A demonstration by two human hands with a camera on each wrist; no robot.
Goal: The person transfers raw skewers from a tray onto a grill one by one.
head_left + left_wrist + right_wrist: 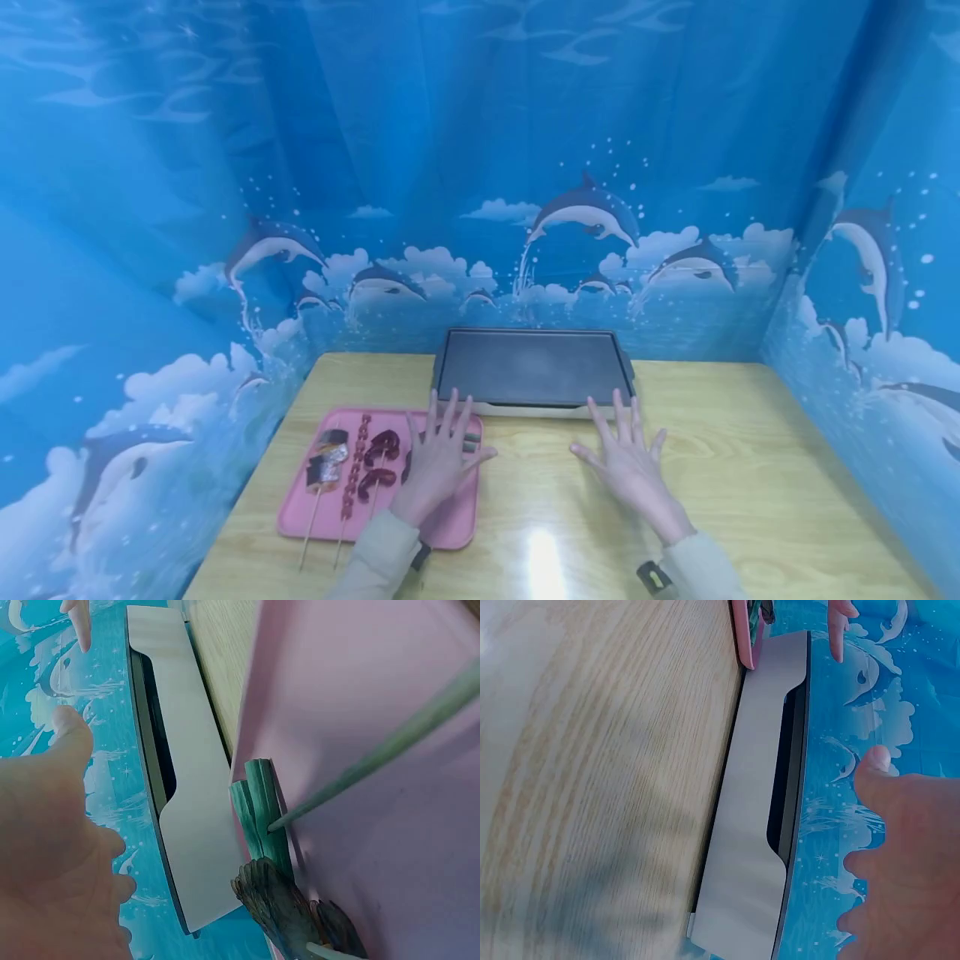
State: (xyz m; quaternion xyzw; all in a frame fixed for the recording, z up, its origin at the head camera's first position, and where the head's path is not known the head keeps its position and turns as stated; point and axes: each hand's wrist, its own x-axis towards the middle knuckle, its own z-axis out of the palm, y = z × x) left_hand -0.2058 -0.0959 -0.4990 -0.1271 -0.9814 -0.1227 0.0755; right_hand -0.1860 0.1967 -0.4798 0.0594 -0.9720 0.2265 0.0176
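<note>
My left hand (438, 462), fingers spread, is over the right part of a pink tray (459, 527) and holds nothing. Spread in the same way, my empty right hand (628, 473) is above the wooden table, in front of a flat black griddle (536, 367). Skewers lie on the tray: one with dark, silvery-skinned pieces (326, 471), one with a red, chain-like strip (356, 467), and one with dark red curled pieces (377, 482). In the left wrist view, green stalk pieces (262, 814) and a dark frilled piece (279, 904) are on sticks; my left hand partly covers these in the head view.
The griddle stands at the table's back edge, its pale front side (754, 795) facing me. Several skewer sticks (309, 529) stick out over the tray's near rim. A blue dolphin-print curtain (450, 167) encloses the table (720, 450) at the back and both sides.
</note>
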